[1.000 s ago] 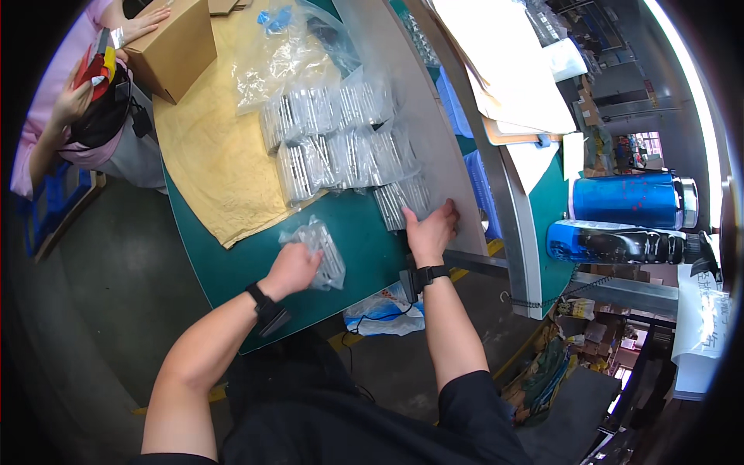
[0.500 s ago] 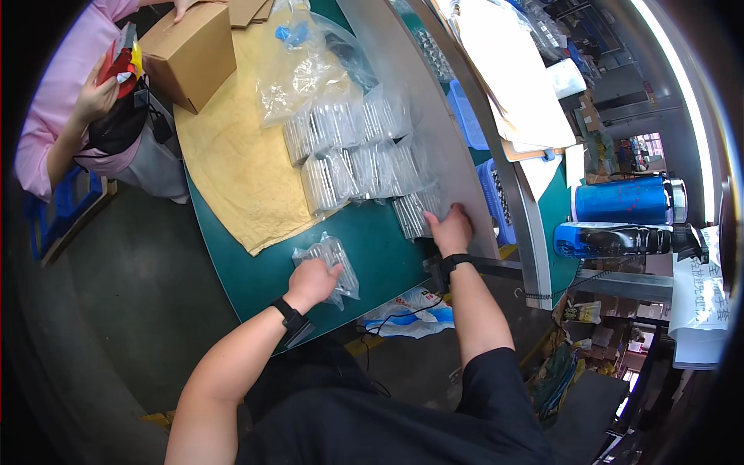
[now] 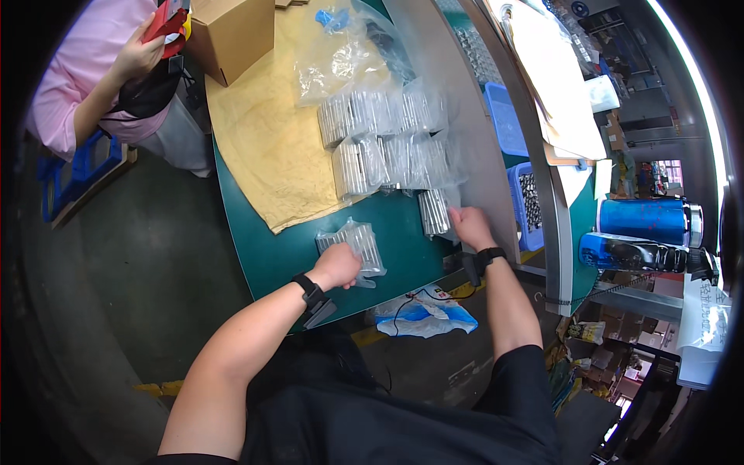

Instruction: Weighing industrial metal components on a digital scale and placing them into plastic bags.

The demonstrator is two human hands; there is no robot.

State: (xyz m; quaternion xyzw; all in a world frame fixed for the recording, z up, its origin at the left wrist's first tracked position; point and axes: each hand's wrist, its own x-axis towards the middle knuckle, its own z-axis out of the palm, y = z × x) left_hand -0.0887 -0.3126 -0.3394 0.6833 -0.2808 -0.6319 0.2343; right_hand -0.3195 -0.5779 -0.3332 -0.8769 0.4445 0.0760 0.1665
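Note:
On the near part of the green tabletop [image 3: 260, 252], a clear plastic bag of metal rods [image 3: 363, 239] lies flat. My left hand [image 3: 339, 265] is on its near side, fingers curled against the plastic. Farther right, a similar bundle of bagged rods [image 3: 434, 213] lies just below the stack. My right hand [image 3: 473, 229] pinches that bundle's right side between thumb and fingers; part of the grip is hidden. Beyond it, several more bagged rod bundles [image 3: 360, 167] sit close together in rows.
Yellowish paper [image 3: 263, 155] covers the table's left side, with loose clear bags [image 3: 341, 70] on it. A person in pink [image 3: 93, 85] holds a red tape dispenser [image 3: 167, 23] beside a cardboard box [image 3: 232, 39]. At right are blue bins [image 3: 508, 120] and two bottles [image 3: 643, 221].
My view has shifted, so the table appears farther right and higher. The right-hand bundle has come slightly toward me, away from the stack. My left hand stays on its bag.

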